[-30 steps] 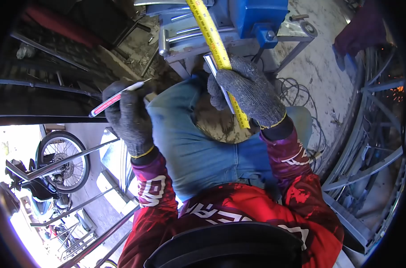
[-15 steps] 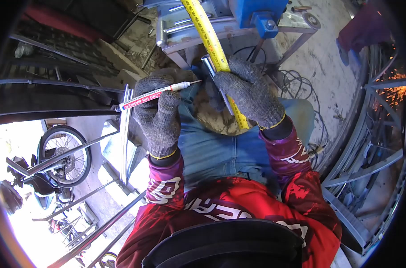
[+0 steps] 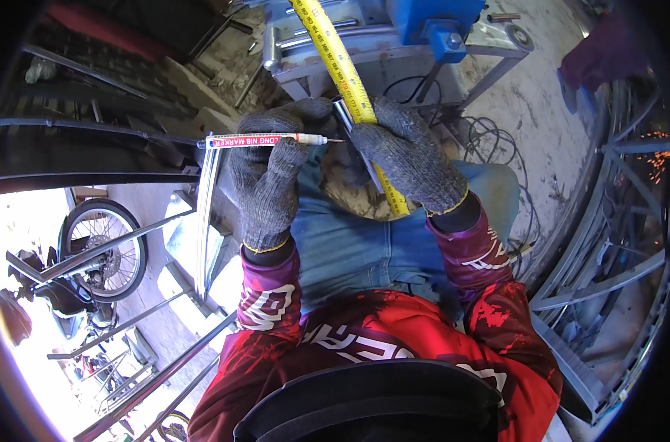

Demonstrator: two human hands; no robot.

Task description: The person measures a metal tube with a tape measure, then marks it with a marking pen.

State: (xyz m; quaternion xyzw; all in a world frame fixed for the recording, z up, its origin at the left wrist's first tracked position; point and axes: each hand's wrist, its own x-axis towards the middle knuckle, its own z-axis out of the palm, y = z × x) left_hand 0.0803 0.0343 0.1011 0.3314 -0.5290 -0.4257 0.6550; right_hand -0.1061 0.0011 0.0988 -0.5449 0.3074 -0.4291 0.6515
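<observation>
My left hand (image 3: 265,177), in a grey knit glove, is closed around a white and red long-nib marker (image 3: 265,140). The marker lies nearly level, its thin nib pointing right, close to a shiny metal tube (image 3: 342,110). My right hand (image 3: 412,155), gloved alike, grips the tube together with a yellow tape measure blade (image 3: 335,59). The blade runs slantwise along the tube, from the top of the view down past the thumb. Its lower end shows below the glove, over my jeans (image 3: 349,258).
Ahead stands a metal bench (image 3: 294,62) with short bars and a blue machine part (image 3: 444,33). Black cables (image 3: 489,140) coil on the floor. Steel frames (image 3: 607,280) are at right, with sparks (image 3: 653,162) and a person's leg (image 3: 600,59) beyond. A motorcycle wheel (image 3: 103,250) is at left.
The marker has turned from a slant to nearly level, and its nib has moved slightly right, nearer the tube. My right hand keeps its grip. The sparks have dwindled.
</observation>
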